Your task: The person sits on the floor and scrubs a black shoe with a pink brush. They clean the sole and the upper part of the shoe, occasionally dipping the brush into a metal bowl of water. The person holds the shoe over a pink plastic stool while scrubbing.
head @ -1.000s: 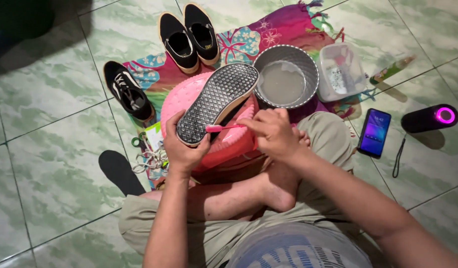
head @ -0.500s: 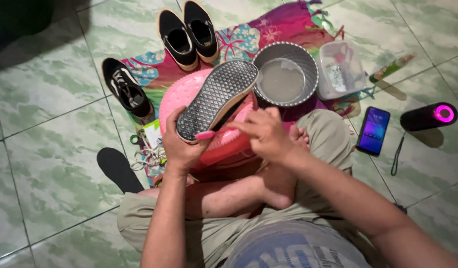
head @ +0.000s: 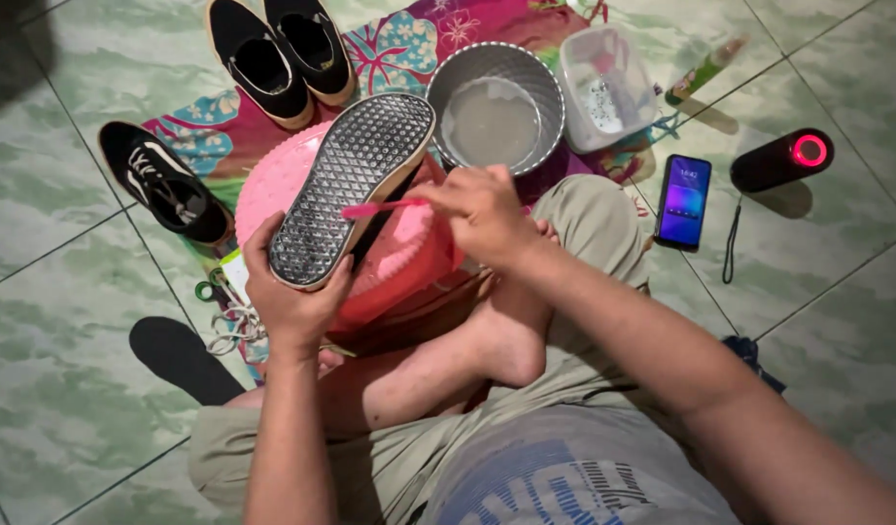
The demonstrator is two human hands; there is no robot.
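Note:
My left hand (head: 291,297) grips the heel end of a black shoe (head: 351,185), turned sole up so its grey waffle tread faces me. My right hand (head: 482,214) holds a pink toothbrush (head: 380,208) whose head lies across the sole near its middle. Shoe and brush are over a pink plastic basin (head: 409,262) that rests between my folded legs. I sit cross-legged on the tiled floor, one bare foot (head: 511,335) under the basin's near side.
A metal pot of cloudy water (head: 495,112) stands behind the basin, a clear plastic tub (head: 608,87) beside it. A pair of black shoes (head: 278,53), a single laced shoe (head: 166,185), loose laces (head: 229,316), an insole (head: 181,358), a phone (head: 683,199) and a speaker (head: 783,158) lie around.
The toothbrush has slid along the sole in a scrubbing stroke, from the heel end toward the middle. My left hand has kept its grip on the shoe.

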